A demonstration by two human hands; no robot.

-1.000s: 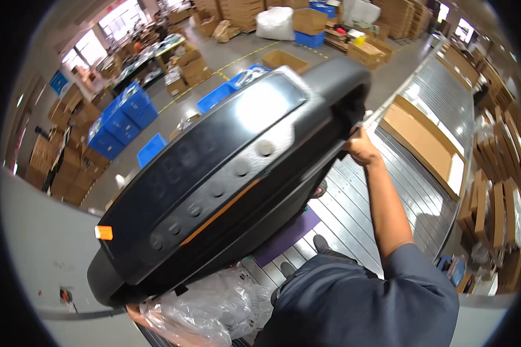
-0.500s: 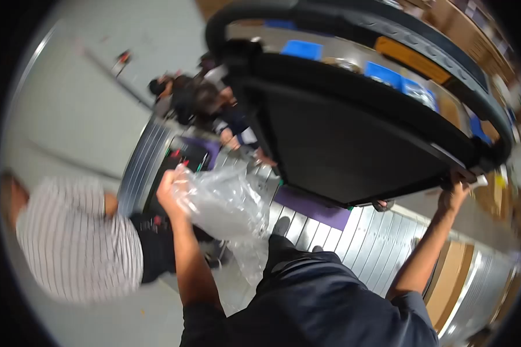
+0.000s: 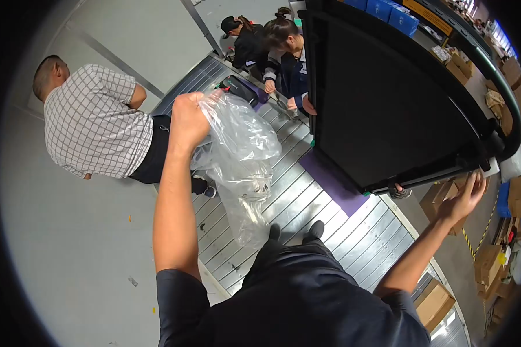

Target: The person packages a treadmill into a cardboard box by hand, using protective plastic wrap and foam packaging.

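Observation:
My left hand [image 3: 190, 118] is closed in a fist around the top of a clear plastic bag [image 3: 246, 139]. The bag hangs crumpled down toward my feet. To the right, a large black treadmill [image 3: 388, 110] stands tilted on its edge, with a curved handrail [image 3: 512, 110] along its far right side. My right hand [image 3: 462, 199] is at its lower right corner, fingers stretched out against a white corner piece [image 3: 491, 169]. A co-worker's fingers touch the treadmill's left edge, and another hand [image 3: 400, 191] shows under its bottom edge.
Metal rollers [image 3: 295, 191] lie underfoot, with a purple mat [image 3: 336, 185] beneath the treadmill. A person in a checked shirt [image 3: 95, 124] stands at left; two co-workers bend over at the back. Cardboard boxes [image 3: 434, 303] and blue bins [image 3: 388, 11] stand at right.
The view has shifted, and the treadmill appears farther right and more upright. My left hand has risen with the bag. My right hand's fingers have straightened at the corner.

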